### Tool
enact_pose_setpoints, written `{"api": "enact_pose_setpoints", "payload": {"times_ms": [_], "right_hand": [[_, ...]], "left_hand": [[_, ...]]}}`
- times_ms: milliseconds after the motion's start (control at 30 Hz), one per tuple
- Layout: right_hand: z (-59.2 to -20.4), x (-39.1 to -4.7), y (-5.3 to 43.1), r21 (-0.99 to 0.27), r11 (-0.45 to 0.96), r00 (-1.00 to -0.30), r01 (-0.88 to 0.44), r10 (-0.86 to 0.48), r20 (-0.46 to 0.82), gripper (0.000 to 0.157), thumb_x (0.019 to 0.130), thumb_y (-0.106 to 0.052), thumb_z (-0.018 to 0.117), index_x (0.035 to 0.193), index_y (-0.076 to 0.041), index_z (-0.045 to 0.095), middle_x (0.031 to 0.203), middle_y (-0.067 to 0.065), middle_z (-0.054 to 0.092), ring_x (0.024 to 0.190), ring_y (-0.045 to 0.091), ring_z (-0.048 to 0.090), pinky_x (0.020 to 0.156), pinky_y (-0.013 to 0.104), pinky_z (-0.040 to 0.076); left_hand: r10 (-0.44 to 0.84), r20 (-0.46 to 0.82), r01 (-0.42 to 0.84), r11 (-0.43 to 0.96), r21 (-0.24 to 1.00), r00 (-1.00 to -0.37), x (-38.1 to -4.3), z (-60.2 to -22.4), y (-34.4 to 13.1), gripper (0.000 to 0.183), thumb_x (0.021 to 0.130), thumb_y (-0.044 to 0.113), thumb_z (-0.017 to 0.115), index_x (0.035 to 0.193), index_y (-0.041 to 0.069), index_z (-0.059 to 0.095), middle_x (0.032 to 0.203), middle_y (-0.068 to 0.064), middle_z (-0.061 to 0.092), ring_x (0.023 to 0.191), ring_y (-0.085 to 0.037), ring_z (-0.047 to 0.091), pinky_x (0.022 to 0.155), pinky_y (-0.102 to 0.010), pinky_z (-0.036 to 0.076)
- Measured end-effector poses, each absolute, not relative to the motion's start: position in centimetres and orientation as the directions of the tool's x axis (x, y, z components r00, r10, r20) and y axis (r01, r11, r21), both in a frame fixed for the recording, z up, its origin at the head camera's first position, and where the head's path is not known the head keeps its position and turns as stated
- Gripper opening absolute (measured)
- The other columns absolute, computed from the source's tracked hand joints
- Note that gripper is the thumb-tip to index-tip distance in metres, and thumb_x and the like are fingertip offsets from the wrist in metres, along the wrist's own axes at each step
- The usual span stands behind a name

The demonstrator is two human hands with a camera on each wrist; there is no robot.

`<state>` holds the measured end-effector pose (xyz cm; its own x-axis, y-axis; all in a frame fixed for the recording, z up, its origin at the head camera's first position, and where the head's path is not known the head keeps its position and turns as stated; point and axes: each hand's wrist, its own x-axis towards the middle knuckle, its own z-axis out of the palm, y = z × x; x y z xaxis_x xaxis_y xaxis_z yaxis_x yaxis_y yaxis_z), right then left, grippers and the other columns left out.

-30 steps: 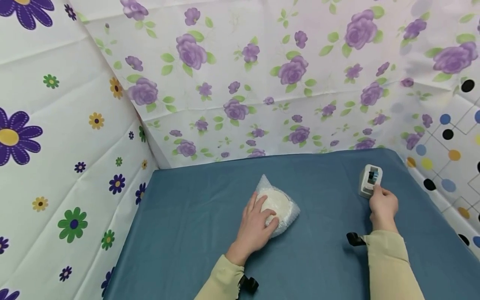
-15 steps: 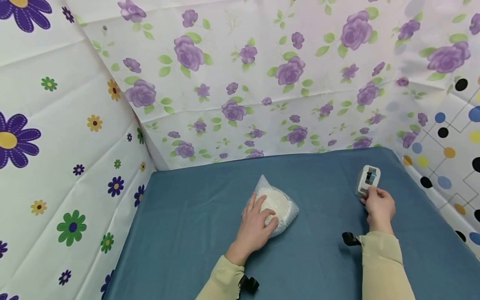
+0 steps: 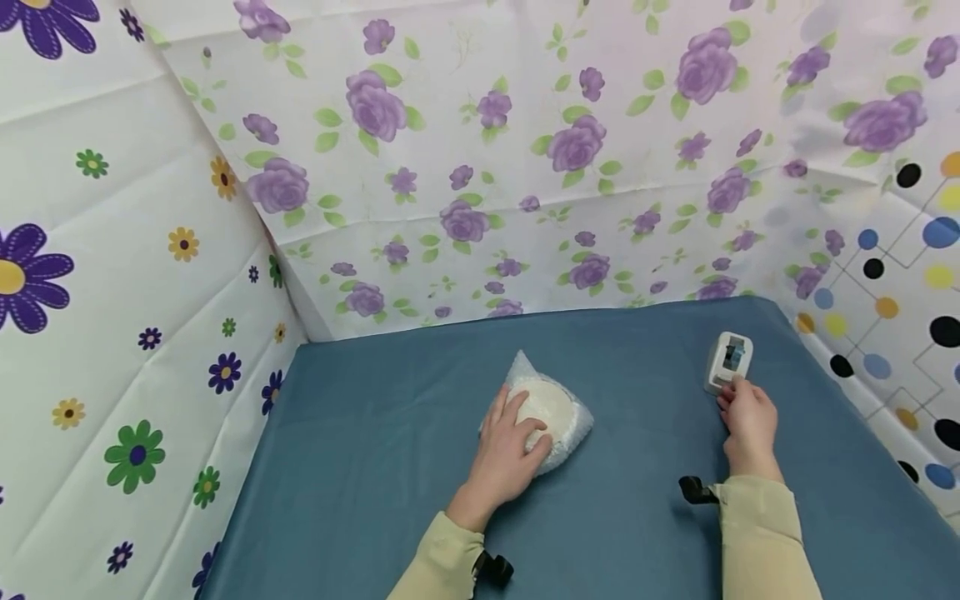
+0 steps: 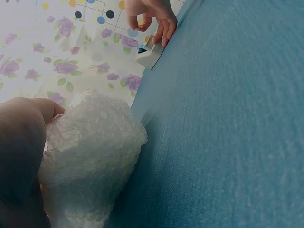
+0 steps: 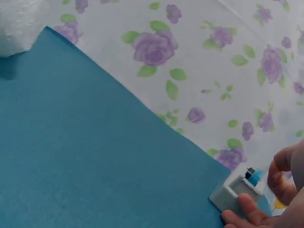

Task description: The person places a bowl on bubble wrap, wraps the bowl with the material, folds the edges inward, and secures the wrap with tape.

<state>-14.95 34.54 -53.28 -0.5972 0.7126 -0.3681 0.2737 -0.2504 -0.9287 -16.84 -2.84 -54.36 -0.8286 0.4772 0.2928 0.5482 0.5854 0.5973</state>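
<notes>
A round cream object in bubble wrap (image 3: pixel 550 408) stands on the blue cloth, one wrap corner pointing to the back. My left hand (image 3: pixel 501 454) holds it from the left and front, fingers bent over its top. In the left wrist view, the wrap (image 4: pixel 95 156) hides what is inside. At the back right is a small white tape dispenser (image 3: pixel 729 357) with a blue core. My right hand (image 3: pixel 750 421) is at its near end. In the right wrist view, the lower fingers hold the dispenser (image 5: pixel 228 197) while thumb and forefinger curl close together beside its toothed edge.
A blue cloth (image 3: pixel 375 467) covers the table. Behind it hangs a sheet with purple roses (image 3: pixel 450 167); a flowered sheet (image 3: pixel 150 350) closes the left side and a dotted one (image 3: pixel 900 333) the right. Black wrist cameras (image 3: pixel 495 570) sit at both cuffs.
My right hand has shifted slightly along the dispenser's near end, its fingers now lower against it. The left hand and the wrapped object stay put; the head view turns slightly right.
</notes>
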Motion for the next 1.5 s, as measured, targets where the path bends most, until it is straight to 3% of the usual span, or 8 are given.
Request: {"api": "enact_pose_setpoints", "payload": {"times_ms": [333, 667, 867, 1000, 1100, 1200, 1367, 1500], "right_hand": [[-55.2, -14.4, 33.7, -0.949, -0.303, -0.544, 0.082, 0.785, -0.297, 0.046, 0.107, -0.054, 0.059, 0.114, -0.01, 0.068, 0.114, -0.003, 0.065, 0.104, 0.005, 0.06, 0.104, 0.03, 0.043], [-56.2, -14.3, 33.5, -0.957, -0.243, -0.484, 0.157, 0.826, -0.29, 0.04, 0.104, -0.045, 0.067, 0.092, -0.007, 0.07, 0.092, -0.008, 0.062, 0.084, 0.011, 0.051, 0.075, 0.024, 0.042], [-56.4, -14.3, 34.0, -0.955, -0.208, -0.505, 0.212, 0.813, -0.289, 0.036, 0.105, -0.043, 0.066, 0.098, -0.007, 0.068, 0.095, -0.012, 0.062, 0.087, 0.008, 0.053, 0.082, 0.028, 0.042], [-56.4, -14.1, 34.1, -0.958, -0.204, -0.527, 0.202, 0.802, -0.282, 0.032, 0.106, -0.042, 0.065, 0.098, -0.011, 0.07, 0.098, -0.011, 0.061, 0.09, 0.008, 0.053, 0.087, 0.03, 0.041], [-56.4, -14.1, 34.2, -0.959, -0.2, -0.533, 0.2, 0.799, -0.278, 0.028, 0.105, -0.036, 0.065, 0.089, -0.014, 0.071, 0.092, -0.014, 0.061, 0.09, 0.009, 0.052, 0.084, 0.029, 0.04], [-56.4, -14.0, 34.3, -0.957, -0.196, -0.526, 0.211, 0.802, -0.281, 0.029, 0.103, -0.029, 0.065, 0.076, -0.016, 0.067, 0.083, -0.014, 0.059, 0.086, 0.011, 0.051, 0.077, 0.028, 0.039], [-56.5, -13.9, 34.8, -0.955, -0.192, -0.509, 0.227, 0.813, -0.285, 0.036, 0.099, -0.025, 0.064, 0.064, -0.018, 0.062, 0.073, -0.015, 0.059, 0.077, 0.009, 0.053, 0.066, 0.023, 0.041], [-56.9, -14.0, 35.3, -0.947, -0.225, -0.532, 0.229, 0.786, -0.315, 0.033, 0.102, -0.027, 0.066, 0.071, -0.014, 0.07, 0.068, -0.016, 0.065, 0.07, -0.001, 0.063, 0.062, 0.015, 0.053]], "left_hand": [[0.494, 0.272, 0.548, 0.589, 0.593, -0.826, -16.9, -54.2, -3.0, 0.033, 0.111, 0.036, 0.057, 0.122, 0.016, 0.081, 0.168, -0.015, 0.04, 0.164, -0.04, 0.01, 0.123, -0.069, 0.024], [0.502, 0.282, 0.562, 0.587, 0.582, -0.817, -16.7, -54.1, -3.3, 0.038, 0.112, 0.038, 0.056, 0.132, 0.012, 0.076, 0.167, -0.017, 0.041, 0.163, -0.044, 0.013, 0.123, -0.07, 0.025], [0.493, 0.248, 0.525, 0.568, 0.633, -0.834, -16.9, -54.0, -3.5, 0.056, 0.113, 0.04, 0.054, 0.153, 0.002, 0.053, 0.165, -0.016, 0.045, 0.163, -0.042, 0.011, 0.124, -0.068, 0.024], [0.479, 0.21, 0.476, 0.544, 0.691, -0.852, -17.1, -53.7, -3.6, 0.047, 0.114, 0.035, 0.051, 0.145, 0.0, 0.057, 0.168, -0.015, 0.041, 0.164, -0.04, 0.008, 0.124, -0.068, 0.025], [0.48, 0.202, 0.468, 0.535, 0.703, -0.854, -17.0, -53.4, -3.6, 0.033, 0.114, 0.031, 0.048, 0.124, 0.005, 0.067, 0.171, -0.015, 0.036, 0.164, -0.037, 0.009, 0.123, -0.068, 0.025], [0.485, 0.208, 0.471, 0.52, 0.712, -0.849, -17.0, -53.3, -3.7, 0.031, 0.114, 0.027, 0.047, 0.11, 0.008, 0.071, 0.172, -0.015, 0.032, 0.164, -0.036, 0.01, 0.124, -0.069, 0.023], [0.496, 0.19, 0.459, 0.502, 0.734, -0.847, -17.2, -53.2, -3.8, 0.037, 0.113, 0.029, 0.048, 0.115, 0.005, 0.076, 0.177, -0.011, 0.022, 0.165, -0.034, 0.008, 0.124, -0.069, 0.023], [0.508, 0.164, 0.447, 0.506, 0.738, -0.846, -17.4, -53.4, -3.9, 0.041, 0.113, 0.033, 0.048, 0.123, 0.004, 0.075, 0.178, -0.009, 0.018, 0.165, -0.031, 0.005, 0.123, -0.072, 0.022]]}}
